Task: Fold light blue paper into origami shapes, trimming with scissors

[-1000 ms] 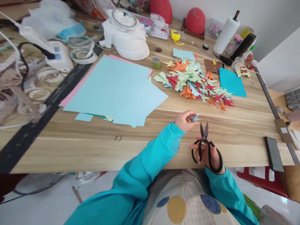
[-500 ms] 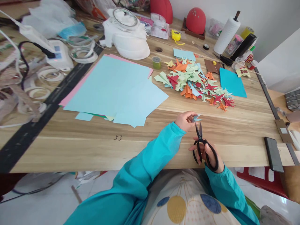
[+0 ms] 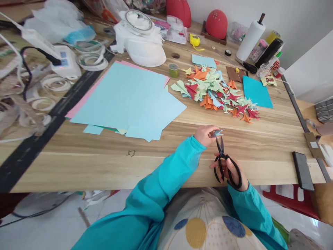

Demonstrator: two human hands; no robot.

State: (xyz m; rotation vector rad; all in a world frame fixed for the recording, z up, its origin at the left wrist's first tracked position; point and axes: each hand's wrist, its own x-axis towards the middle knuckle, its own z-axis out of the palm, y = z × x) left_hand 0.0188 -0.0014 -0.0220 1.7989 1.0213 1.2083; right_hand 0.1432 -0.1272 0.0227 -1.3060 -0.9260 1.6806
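Between the fingertips of my left hand [image 3: 205, 135] is a small light-blue folded paper piece [image 3: 218, 132] with pointed ends. My right hand [image 3: 238, 175] has its fingers through the loops of black scissors [image 3: 221, 154]. The blades point away from me, a little apart, with their tips just below the blue paper; whether they touch it I cannot tell. Beyond my hands lies a heap of folded paper pieces [image 3: 212, 83] in pale green, orange, red and blue. At the left, large light-blue paper sheets [image 3: 119, 93] lie over pink ones.
A green spool [image 3: 173, 70] stands between sheets and heap. Teal paper [image 3: 257, 92] lies right of the heap, and a phone [image 3: 303, 171] near the right front edge. White caps [image 3: 145, 48], a yellow tape measure [image 3: 194, 40] and a power strip [image 3: 66, 62] sit farther back.
My hands and the scissors have barely moved. The blades stay slightly apart beneath the blue paper, which my left hand still pinches. The whole view has shifted very slightly.
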